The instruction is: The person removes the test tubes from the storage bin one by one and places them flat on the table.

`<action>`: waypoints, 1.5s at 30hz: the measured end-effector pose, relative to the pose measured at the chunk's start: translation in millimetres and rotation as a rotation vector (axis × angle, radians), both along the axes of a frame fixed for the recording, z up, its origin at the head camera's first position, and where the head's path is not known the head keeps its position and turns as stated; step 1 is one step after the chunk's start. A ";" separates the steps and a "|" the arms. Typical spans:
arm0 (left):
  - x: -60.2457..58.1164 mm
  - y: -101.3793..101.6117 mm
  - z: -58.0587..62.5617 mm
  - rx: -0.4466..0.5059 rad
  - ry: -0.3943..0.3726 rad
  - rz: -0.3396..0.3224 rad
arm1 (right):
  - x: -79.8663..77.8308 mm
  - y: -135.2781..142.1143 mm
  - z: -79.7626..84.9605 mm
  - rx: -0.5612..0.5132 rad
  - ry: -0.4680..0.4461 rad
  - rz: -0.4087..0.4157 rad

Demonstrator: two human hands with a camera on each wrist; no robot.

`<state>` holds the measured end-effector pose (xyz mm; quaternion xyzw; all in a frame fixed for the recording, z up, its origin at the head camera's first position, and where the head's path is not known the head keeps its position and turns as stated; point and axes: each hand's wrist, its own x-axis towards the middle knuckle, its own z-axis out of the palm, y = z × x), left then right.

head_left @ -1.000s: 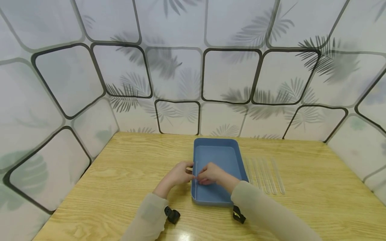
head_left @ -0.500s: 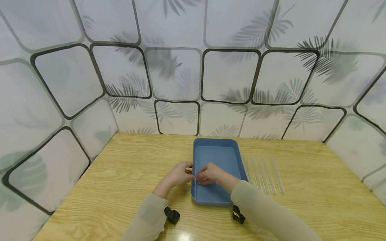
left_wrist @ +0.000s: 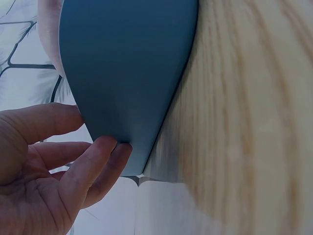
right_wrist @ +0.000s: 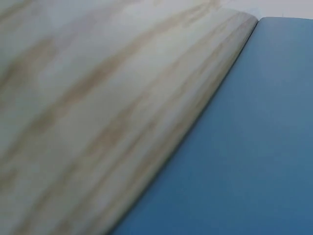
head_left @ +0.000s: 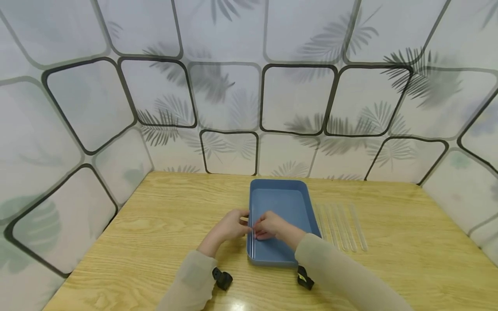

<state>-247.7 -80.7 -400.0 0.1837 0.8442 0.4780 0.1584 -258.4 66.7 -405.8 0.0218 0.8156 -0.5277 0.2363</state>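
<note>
In the head view, the left hand (head_left: 230, 224) is at the left side of a blue rectangular tray (head_left: 278, 201). The left wrist view shows its fingertips against the outer wall (left_wrist: 122, 73), one digit reaching over the rim, so it grips the wall. Inside the tray, the right hand (head_left: 271, 226) has curled fingers and pinches at a thin clear tube (head_left: 253, 249) lying lengthwise along the left wall. The tube's middle is covered by both hands' fingertips. The right wrist view shows only the tray's side (right_wrist: 234, 147) and the table, not the hand.
Several clear tubes (head_left: 358, 226) lie side by side on the wooden table (head_left: 186, 194), right of the tray. A patterned wall covering (head_left: 229, 151) encloses the back and sides. Black wrist cameras hang by both sleeves.
The right hand and its wrist strap shift very slightly left. Clear edges near the tray's left wall now appear doubled and brighter at the near end. The left hand and tray stay put.
</note>
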 end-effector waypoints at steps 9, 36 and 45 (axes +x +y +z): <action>2.2 1.3 1.9 -0.005 -0.002 -0.004 | 2.1 0.7 -0.1 -0.042 -0.031 -0.020; 1.2 0.9 -0.1 -0.011 -0.018 0.022 | 3.5 23.3 4.9 -0.089 -0.041 -0.085; 1.3 1.0 0.0 -0.019 -0.022 0.027 | 3.2 30.2 7.0 -0.113 -0.033 -0.103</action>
